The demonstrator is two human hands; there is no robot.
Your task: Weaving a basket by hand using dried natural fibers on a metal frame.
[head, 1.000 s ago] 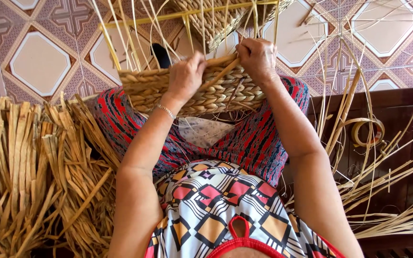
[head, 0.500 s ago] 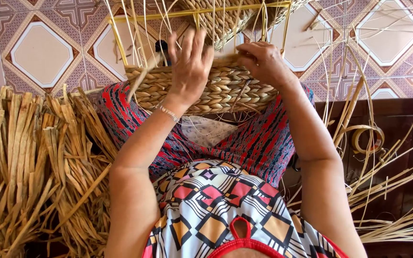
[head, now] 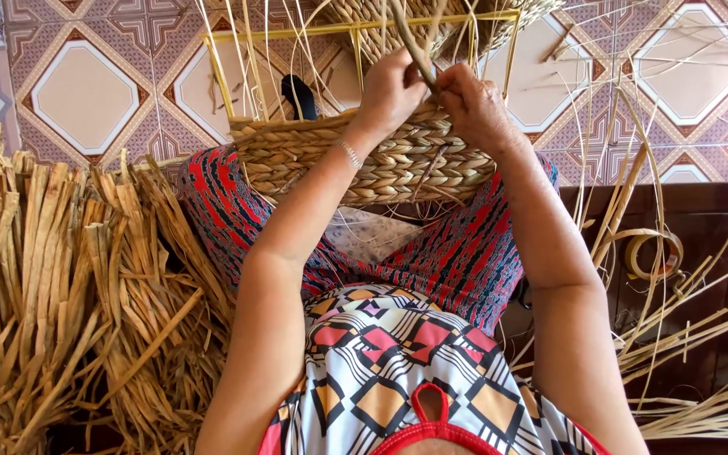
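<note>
Head view: basket [head: 364, 156] rests on the lap, woven wall lying left to right, braced there for weaving. Left hand [head: 391, 88] and right hand [head: 478, 105] meet at its rim, fingers pinching a strand [head: 410, 42] that points up and away. Straw bundles [head: 52, 286] lie at left
</note>
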